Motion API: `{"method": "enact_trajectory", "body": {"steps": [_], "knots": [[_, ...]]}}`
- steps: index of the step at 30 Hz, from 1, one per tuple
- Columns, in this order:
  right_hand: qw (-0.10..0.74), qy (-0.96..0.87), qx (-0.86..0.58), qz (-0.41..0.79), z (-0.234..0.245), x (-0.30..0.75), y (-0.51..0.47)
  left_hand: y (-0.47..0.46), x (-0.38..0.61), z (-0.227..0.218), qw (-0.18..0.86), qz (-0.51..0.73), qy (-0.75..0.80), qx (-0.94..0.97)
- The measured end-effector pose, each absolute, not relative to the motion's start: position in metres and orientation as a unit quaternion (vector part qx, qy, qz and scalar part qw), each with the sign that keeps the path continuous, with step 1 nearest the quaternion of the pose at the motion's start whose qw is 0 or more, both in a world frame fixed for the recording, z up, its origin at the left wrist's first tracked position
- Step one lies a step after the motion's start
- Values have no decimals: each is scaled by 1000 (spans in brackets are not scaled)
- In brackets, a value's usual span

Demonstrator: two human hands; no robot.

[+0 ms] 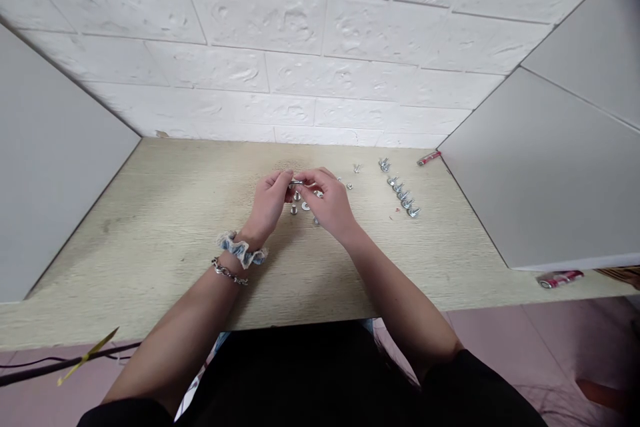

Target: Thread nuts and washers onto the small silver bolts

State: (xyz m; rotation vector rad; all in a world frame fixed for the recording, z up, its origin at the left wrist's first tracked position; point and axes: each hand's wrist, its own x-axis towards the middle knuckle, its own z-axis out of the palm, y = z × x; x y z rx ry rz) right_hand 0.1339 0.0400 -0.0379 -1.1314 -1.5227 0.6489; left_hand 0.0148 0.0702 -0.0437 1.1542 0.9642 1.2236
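- Pale wood tabletop [165, 240] against a white brick-patterned wall [295, 77].
- Left hand [271, 201] and right hand [329, 201] pinch a metal fastener [297, 182] between their fingertips, near loose bolts [294, 210].
- A slack grip could drop it among them.

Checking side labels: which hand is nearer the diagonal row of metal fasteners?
Right. The right hand is left of the row of metal fasteners, apart from it; the left hand is farther left, beyond the right hand.

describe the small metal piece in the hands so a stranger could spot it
On the pale table, find the left hand and right hand. The small metal piece is between their fingers; unlike the loose hardware nearby, it is held.
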Motion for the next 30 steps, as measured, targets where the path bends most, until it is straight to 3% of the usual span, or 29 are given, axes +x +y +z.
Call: {"method": "enact_trajectory", "body": {"steps": [11, 30], "knots": [[545, -659, -462, 236, -37, 134, 38, 64, 17, -35, 626, 513, 399, 431], [531, -625, -502, 274, -36, 137, 39, 66, 16, -38, 602, 533, 395, 444]]}}
